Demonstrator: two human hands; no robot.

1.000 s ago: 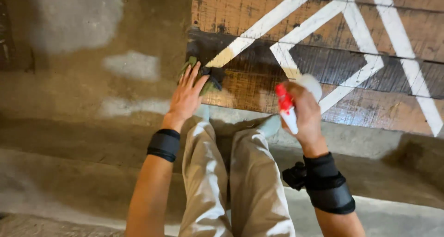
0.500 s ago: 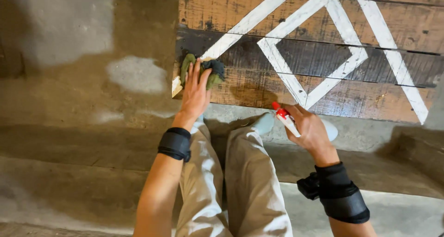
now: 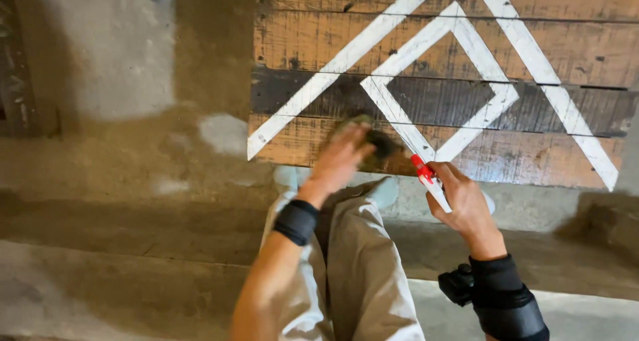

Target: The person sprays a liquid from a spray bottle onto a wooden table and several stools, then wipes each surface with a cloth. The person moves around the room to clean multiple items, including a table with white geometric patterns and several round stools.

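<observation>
Down at the lower edge of a wooden panel (image 3: 466,68), the left hand (image 3: 343,160) is pressing flat, fingers spread, on a dark green cloth (image 3: 373,138); the hand is blurred, so how tightly it is gripping the cloth cannot be told. The cloth is lying on the lowest plank, touching a white painted stripe (image 3: 406,131) that is forming part of a diamond pattern on the boards. Just to the right, the right hand (image 3: 462,201) is closing around a spray bottle (image 3: 429,181) with a red and white nozzle, its tip pointing up and left toward the panel's bottom edge and sitting just beside the cloth. Both wrists are wearing black bands, the left band (image 3: 296,221) and the right band (image 3: 506,301), the latter carrying a small black device.

The panel's left edge is running down near a bare concrete wall (image 3: 120,54) with pale patches, and open surface is stretching to the left of it. Its bottom edge is meeting a concrete floor (image 3: 133,214), which is stepping down toward the person as a ledge. The person's legs in light trousers (image 3: 359,268) are filling the middle between the two arms, with pale shoes (image 3: 293,178) touching the panel's base. To the right of the right hand, the floor is lying open toward the panel's lower right corner.
</observation>
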